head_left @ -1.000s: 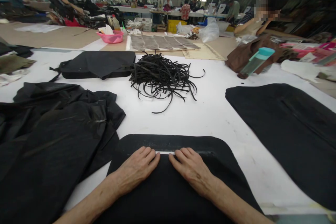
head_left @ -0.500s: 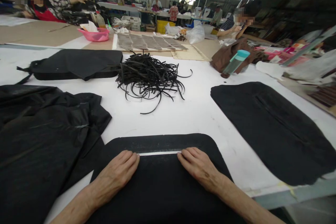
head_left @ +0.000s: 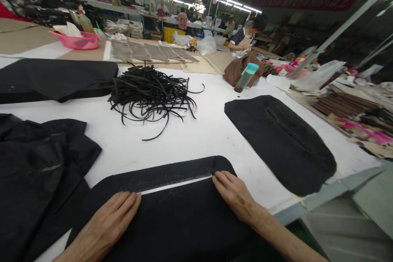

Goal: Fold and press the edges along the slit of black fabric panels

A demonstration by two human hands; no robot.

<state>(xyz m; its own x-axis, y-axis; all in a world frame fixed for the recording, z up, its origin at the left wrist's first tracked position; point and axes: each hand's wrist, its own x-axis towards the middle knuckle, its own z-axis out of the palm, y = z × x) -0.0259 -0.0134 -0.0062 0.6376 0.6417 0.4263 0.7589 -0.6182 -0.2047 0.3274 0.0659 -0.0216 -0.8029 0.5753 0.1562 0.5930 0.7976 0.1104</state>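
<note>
A black fabric panel (head_left: 181, 217) with rounded far corners lies in front of me on the white-topped table. A long narrow slot (head_left: 176, 185) runs across it near the far edge, with white showing through. My left hand (head_left: 112, 219) is closed on the panel at the slot's left end, fingers together and bent. At the other end my right hand (head_left: 233, 196) grips it the same way. Both thumbs are hidden. Right of my hands rests another black panel (head_left: 282, 143) with a dark slit along it.
Crumpled black material (head_left: 39, 172) covers the table's left side. Beyond it sit a stack of black pieces (head_left: 55, 77) and a heap of black strips (head_left: 150, 90). Further back are a pink basket (head_left: 76, 41), a bottle with a turquoise lid (head_left: 247, 77) and several people.
The view has swung to the right, so the things on the table appear further left. The near panel now looks tilted. Both hands stay at the slot's ends, the left one lower in view.
</note>
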